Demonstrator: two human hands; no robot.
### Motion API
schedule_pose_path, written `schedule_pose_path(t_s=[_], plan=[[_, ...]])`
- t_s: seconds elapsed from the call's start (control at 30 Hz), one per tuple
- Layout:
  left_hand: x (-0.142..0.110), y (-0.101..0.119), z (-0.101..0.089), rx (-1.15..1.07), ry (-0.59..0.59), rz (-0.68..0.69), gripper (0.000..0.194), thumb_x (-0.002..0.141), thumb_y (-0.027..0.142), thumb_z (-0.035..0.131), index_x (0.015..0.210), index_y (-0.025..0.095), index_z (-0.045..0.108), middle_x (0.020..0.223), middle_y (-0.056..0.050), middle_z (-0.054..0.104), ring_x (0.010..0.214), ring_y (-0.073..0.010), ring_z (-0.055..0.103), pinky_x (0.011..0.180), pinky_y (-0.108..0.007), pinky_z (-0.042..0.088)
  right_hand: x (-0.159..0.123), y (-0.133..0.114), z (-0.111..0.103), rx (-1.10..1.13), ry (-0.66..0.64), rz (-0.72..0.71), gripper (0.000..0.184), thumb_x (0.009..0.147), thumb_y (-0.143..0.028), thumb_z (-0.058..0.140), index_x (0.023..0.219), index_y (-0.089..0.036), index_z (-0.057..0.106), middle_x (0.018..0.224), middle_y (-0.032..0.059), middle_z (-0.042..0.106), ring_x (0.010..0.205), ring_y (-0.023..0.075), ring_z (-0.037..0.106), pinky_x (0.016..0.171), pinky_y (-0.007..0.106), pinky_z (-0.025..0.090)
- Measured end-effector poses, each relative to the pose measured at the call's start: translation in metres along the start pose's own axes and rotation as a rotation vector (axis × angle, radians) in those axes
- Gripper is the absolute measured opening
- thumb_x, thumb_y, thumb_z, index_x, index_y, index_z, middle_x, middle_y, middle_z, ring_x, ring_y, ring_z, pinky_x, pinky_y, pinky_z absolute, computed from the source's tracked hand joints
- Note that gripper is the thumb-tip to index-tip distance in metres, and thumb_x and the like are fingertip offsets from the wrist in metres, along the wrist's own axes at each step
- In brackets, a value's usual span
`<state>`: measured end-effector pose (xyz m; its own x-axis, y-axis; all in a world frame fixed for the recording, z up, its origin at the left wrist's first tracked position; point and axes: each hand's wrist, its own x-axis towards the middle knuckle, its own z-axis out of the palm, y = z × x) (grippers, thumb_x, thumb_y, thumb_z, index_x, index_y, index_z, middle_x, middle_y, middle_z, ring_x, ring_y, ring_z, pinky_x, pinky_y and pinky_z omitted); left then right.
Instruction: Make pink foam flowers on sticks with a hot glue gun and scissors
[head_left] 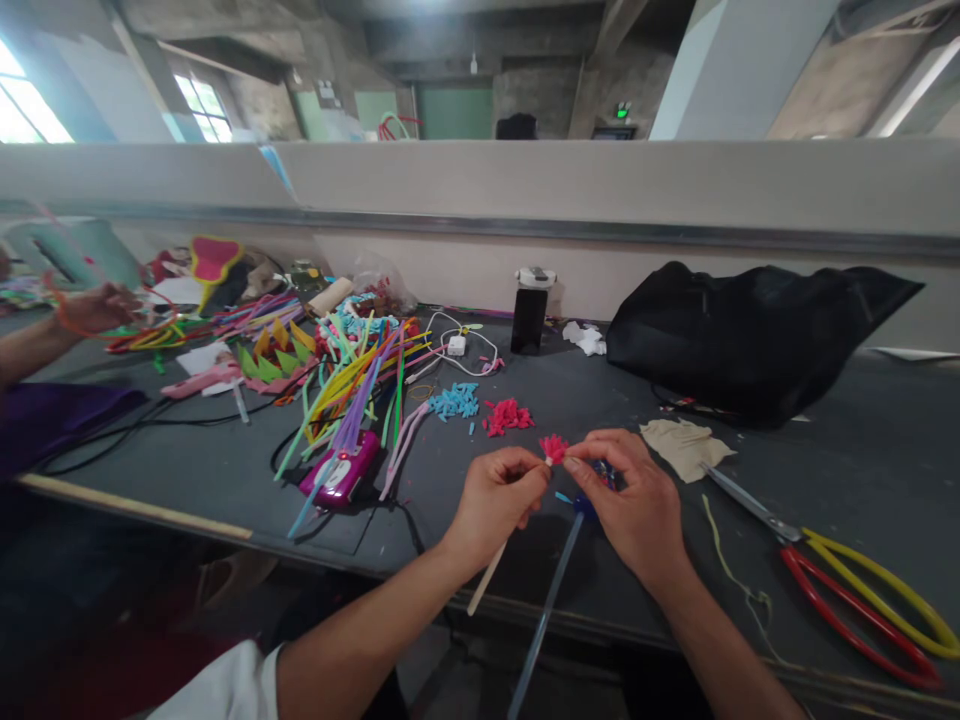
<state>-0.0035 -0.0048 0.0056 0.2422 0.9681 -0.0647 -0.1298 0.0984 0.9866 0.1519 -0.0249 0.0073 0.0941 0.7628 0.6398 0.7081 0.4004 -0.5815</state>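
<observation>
A dark tabletop (581, 390) is backed by a pale partition (450, 180). Below the pink tuft (553, 449), its stick (488, 577), slanting nearward and left, is pinched by the left hand (495, 500). The tuft's right edge is met by the right hand (637, 500), thumb and forefinger together; whether anything is gripped cannot be told.

A white short sleeve of plain-looking fabric (225, 690), greyish where shadow falls on it, covers the upper part of the left arm; soft creases run through it, and its loose edge ends in a narrow hem near the elbow. Below that hem the left forearm (375, 620) is bare down to the wrist. The right forearm (724, 640) is bare as far as the view shows. The left grip (499, 495), an ungloved human hand, has slender fingers; the right grip (634, 500) is likewise an uncovered hand.
</observation>
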Motion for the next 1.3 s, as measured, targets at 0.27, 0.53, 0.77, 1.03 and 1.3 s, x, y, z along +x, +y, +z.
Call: schedule_pose_path(t_s=[0.27, 0.53, 0.77, 1.03, 1.3], plan=[[0.000, -0.003, -0.001, -0.013, -0.020, 0.015, 0.017, 0.071, 0.032, 0.067, 0.067, 0.016, 0.065, 0.045, 0.005, 0.051, 0.032, -0.0045, 0.036, 0.033, -0.017, 0.028, -0.001, 0.000, 0.000, 0.001, -0.001, 0.006, 0.012, 0.086, -0.033, 0.063, 0.080, -0.024, 0.069, 0.088, 0.0023, 0.066, 0.090, 0.0193, 0.059, 0.081, 0.034, 0.045], [0.000, -0.003, -0.002, 0.021, -0.029, 0.030, 0.016, 0.072, 0.030, 0.065, 0.068, 0.015, 0.065, 0.045, 0.006, 0.050, 0.033, -0.0044, 0.036, 0.033, -0.016, 0.028, -0.001, 0.001, 0.000, -0.006, -0.014, -0.016, 0.012, 0.086, -0.032, 0.063, 0.079, -0.024, 0.069, 0.086, 0.0020, 0.064, 0.088, 0.0189, 0.058, 0.080, 0.034, 0.044], [0.001, -0.005, -0.003, 0.041, -0.052, 0.040, 0.018, 0.074, 0.032, 0.064, 0.069, 0.015, 0.064, 0.045, 0.006, 0.050, 0.033, -0.0043, 0.036, 0.033, -0.016, 0.027, -0.002, 0.002, 0.001, -0.010, -0.008, -0.019, 0.010, 0.086, -0.031, 0.065, 0.081, -0.023, 0.069, 0.086, 0.0014, 0.064, 0.088, 0.0183, 0.058, 0.080, 0.034, 0.044], [0.002, -0.003, -0.004, -0.015, -0.032, 0.043, 0.027, 0.080, 0.041, 0.063, 0.077, 0.014, 0.063, 0.050, 0.005, 0.052, 0.035, -0.0046, 0.039, 0.035, -0.017, 0.027, -0.001, -0.004, -0.009, -0.039, 0.123, -0.067, 0.017, 0.087, -0.033, 0.065, 0.100, -0.025, 0.070, 0.099, 0.0030, 0.064, 0.096, 0.0186, 0.060, 0.087, 0.035, 0.045], [0.004, -0.007, -0.003, -0.070, -0.062, 0.029, 0.032, 0.081, 0.046, 0.065, 0.080, 0.014, 0.062, 0.054, 0.003, 0.056, 0.036, -0.0071, 0.046, 0.036, -0.019, 0.034, -0.004, -0.006, -0.014, -0.008, 0.153, -0.078, 0.012, 0.087, -0.027, 0.065, 0.098, -0.027, 0.070, 0.098, 0.0016, 0.064, 0.095, 0.0167, 0.060, 0.084, 0.032, 0.046]])
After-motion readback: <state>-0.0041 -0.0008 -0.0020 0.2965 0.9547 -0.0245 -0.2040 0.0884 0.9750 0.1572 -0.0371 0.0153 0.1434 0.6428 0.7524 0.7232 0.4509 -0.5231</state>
